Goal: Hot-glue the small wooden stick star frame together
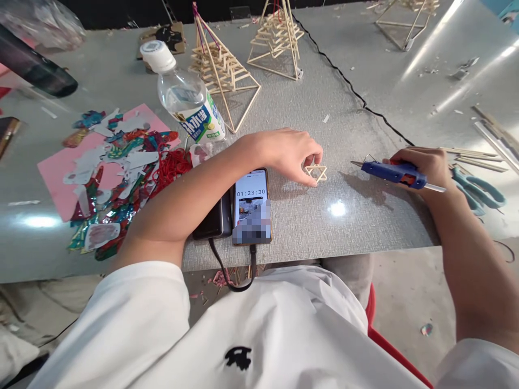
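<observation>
My left hand (290, 151) reaches across the grey table (308, 108) and pinches a small star made of thin wooden sticks (317, 172), pressing it flat on the surface. My right hand (425, 165) is closed round a blue glue gun (391, 173), whose metal nozzle points left toward the star, a short gap away. A clear glue stick juts out behind the gun.
A phone (252, 208) with a timer lies beside a black power bank (214, 219) under my left forearm. A water bottle (186, 97), stick pyramids (221, 67), coloured paper scraps (117, 173), teal scissors (480, 192) and loose sticks (474, 156) surround the work spot.
</observation>
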{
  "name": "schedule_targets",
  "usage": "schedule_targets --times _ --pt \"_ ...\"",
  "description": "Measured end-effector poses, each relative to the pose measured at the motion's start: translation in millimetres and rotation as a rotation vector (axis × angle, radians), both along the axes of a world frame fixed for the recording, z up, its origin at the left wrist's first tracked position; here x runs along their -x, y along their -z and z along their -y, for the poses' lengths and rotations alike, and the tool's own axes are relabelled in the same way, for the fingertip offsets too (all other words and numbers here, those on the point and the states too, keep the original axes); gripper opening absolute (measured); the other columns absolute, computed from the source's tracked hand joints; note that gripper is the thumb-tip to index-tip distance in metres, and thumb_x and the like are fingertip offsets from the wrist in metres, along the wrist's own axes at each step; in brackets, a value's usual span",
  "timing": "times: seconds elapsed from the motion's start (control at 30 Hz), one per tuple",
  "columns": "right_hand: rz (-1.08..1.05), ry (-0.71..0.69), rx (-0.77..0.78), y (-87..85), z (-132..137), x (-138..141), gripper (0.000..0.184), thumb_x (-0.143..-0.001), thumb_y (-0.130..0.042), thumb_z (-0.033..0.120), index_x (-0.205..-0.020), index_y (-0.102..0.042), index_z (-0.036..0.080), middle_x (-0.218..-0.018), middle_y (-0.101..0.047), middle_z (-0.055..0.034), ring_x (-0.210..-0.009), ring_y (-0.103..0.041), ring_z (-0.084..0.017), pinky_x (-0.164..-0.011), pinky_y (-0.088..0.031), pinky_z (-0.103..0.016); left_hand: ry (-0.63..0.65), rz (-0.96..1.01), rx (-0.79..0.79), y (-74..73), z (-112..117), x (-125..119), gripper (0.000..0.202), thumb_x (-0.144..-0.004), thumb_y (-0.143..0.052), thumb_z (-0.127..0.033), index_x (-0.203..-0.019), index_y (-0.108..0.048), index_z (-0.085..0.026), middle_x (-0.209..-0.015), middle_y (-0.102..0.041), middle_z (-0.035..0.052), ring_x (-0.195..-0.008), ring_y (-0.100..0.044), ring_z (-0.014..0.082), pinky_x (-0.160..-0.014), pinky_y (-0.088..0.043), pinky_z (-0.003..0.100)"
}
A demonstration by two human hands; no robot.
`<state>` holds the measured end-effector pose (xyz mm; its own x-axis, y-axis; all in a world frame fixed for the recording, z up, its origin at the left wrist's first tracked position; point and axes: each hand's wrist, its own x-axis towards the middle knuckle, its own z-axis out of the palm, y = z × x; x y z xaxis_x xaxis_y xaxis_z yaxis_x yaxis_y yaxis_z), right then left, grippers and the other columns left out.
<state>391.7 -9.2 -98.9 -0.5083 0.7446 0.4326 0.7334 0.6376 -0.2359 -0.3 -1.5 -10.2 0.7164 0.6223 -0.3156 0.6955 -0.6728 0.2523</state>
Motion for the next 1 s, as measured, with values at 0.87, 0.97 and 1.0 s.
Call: schedule_targets --times 0.87,0.97,1.0 --pt "0.016 -0.026 -0.009 5.4 -4.9 -5.4 0.037 -0.098 -0.076 0.058 -0.079 -0.073 0.026 -0.068 -0.072 -0.0042 -0.058 -0.063 -0.019 -0.057 -0.044 -0.032 -0.001 0.035 -0.068 5.3 14.7 13.7 0.062 -0.098 -0.076 -0.062 -0.145 -0.076 -0.023 -0.132 -0.086 0.0101 -0.11 -0.079 0.0289 -0.092 -0.047 0.039" --pt "0.008 -0.046 -0.048 9.2 -6.0 -6.7 0.035 -0.098 -0.076 0.057 -0.081 -0.074 0.026 -0.068 -0.072 -0.0039 -0.059 -0.065 -0.02 -0.057 -0.044 -0.032 -0.007 0.05 -0.085 6.6 12.8 15.1 0.062 -0.098 -0.076 -0.063 -0.145 -0.076 -0.023 -0.129 -0.086 0.0103 -0.11 -0.079 0.0288 -0.093 -0.047 0.039" --pt "0.004 -0.055 -0.064 10.4 -6.3 -7.1 0.035 -0.099 -0.076 0.056 -0.081 -0.074 0.026 -0.067 -0.072 -0.0037 -0.059 -0.065 -0.02 -0.057 -0.043 -0.032 -0.01 0.05 -0.087 6.9 12.1 15.7 0.063 -0.098 -0.076 -0.064 -0.145 -0.076 -0.023 -0.128 -0.086 0.0104 -0.11 -0.08 0.0288 -0.093 -0.048 0.039"
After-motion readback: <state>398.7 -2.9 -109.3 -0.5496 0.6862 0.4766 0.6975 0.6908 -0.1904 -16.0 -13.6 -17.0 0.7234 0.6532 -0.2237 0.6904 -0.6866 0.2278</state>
